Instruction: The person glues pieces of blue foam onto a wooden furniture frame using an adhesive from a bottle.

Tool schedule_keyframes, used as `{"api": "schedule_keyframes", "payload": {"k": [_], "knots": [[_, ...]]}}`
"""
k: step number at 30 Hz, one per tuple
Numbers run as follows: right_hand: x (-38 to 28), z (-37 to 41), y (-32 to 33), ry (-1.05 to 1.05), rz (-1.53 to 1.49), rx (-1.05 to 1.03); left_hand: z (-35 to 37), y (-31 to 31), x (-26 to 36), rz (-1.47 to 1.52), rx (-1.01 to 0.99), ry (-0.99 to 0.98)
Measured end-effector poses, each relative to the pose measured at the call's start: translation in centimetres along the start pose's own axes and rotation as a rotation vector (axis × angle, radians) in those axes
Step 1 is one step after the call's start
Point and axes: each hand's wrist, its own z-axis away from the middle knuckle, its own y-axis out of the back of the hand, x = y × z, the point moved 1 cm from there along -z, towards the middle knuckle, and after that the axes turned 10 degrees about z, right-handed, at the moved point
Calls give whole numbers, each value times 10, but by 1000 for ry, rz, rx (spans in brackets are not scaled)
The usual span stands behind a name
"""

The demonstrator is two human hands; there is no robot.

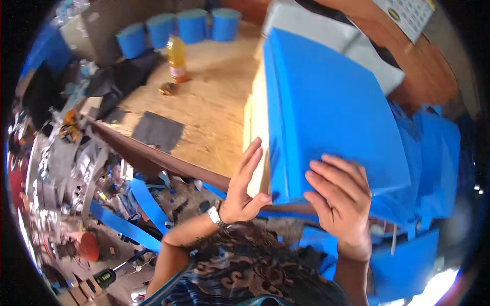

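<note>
A stack of flat blue fabric pieces point(337, 107) stands at the corner of the wooden table, tilted in view. Pale cream layers point(260, 120) show along its left side. My left hand point(244, 186), wearing a wristwatch point(216, 217), lies against that side with fingers stretched upward and the thumb by the lower blue edge. Over the near right part of the top rests my right hand point(339, 196), its fingers laid slightly bent on the blue surface. Neither hand visibly wraps round anything. What lies under the stack is hidden.
On the wooden tabletop point(214, 120) are a bottle of yellow drink point(176, 58), a dark cloth square point(158, 130), a tape roll point(167, 88) and several blue rolls point(193, 26). Blue fabric point(436, 163) hangs at right. Scraps and blue strips point(127, 227) litter the floor.
</note>
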Motion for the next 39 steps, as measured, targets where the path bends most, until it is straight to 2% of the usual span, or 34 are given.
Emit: {"api": "schedule_keyframes", "payload": {"k": [2,6,10,14,18,20,22,23,24,25,26,28,30,32,34,36,38,39], "knots": [[-5,2,-5,-49,-34,92,-10,-4,4,-59,-245,34],[-8,5,-17,-164,-148,258,-2,-13,-18,-56,-203,-51],[-9,9,-22,-129,-199,319,5,-22,-25,-49,-144,-63],[-10,15,-21,-68,-192,254,5,-25,-25,-57,-123,-47],[-9,23,-23,87,-89,167,6,-26,-28,-32,-123,-85],[-8,17,-7,63,-78,30,2,-16,-27,48,-142,-89],[0,-5,17,-10,-227,-159,-4,3,-40,211,-183,-107],[8,-19,28,-55,-335,-240,-13,11,-52,229,-118,-147],[16,-35,34,-104,-444,-322,-20,20,-60,199,5,-67],[24,-59,35,-143,-419,-271,-36,28,-71,178,64,56],[35,-89,31,-184,-394,-222,-54,32,-80,131,61,78],[62,-149,-7,-289,-309,37,-102,43,-100,38,56,108],[107,-196,-45,-442,24,-251,-133,48,-111,-20,56,133],[115,-223,-76,-494,208,-510,-154,47,-119,-18,47,163],[101,-224,-95,-446,360,-636,-167,47,-139,18,36,182],[95,-226,-99,-384,376,-670,-176,50,-173,57,27,184],[113,-219,-113,-341,341,-703,-178,46,-160,9,-62,114],[117,-215,-115,-370,243,-622,-171,44,-154,-39,-116,76]]}}
